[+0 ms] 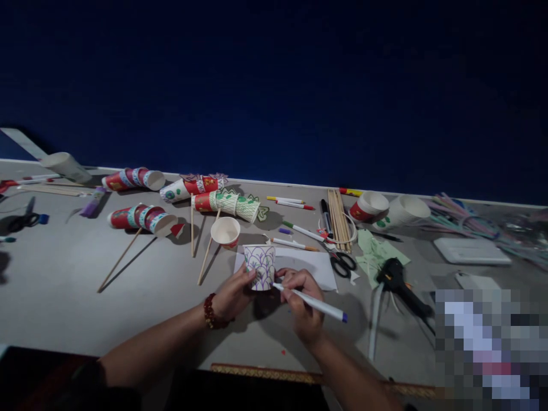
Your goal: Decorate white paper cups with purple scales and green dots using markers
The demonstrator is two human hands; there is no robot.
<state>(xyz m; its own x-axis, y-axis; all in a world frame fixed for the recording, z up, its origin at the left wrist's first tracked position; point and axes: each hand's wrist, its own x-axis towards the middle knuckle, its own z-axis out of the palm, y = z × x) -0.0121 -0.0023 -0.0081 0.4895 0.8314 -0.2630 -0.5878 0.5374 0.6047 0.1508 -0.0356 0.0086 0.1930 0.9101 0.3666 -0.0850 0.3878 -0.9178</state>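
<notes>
A white paper cup (262, 264) with purple scale-like arcs and some green marks is held above the table by my left hand (234, 294), thumb across its side. My right hand (306, 297) grips a white felt-tip pen (319, 304) with a purple end; its tip meets the cup's lower right side. Under and behind the cup lies a sheet of white paper (306, 262). Just beyond, an unheld paper cup (225, 231) stands with its mouth up. A small purple pen cap (285, 231) rests on the table past the paper.
Dragon-like chains of cups on sticks (143, 220) lie at the left and back. Scissors (342, 265), wooden sticks (338, 220), and a hot glue gun (402, 285) with its cord are on the right. Stacked cups (405, 211) and balloon-like strips (466, 214) stand farther right.
</notes>
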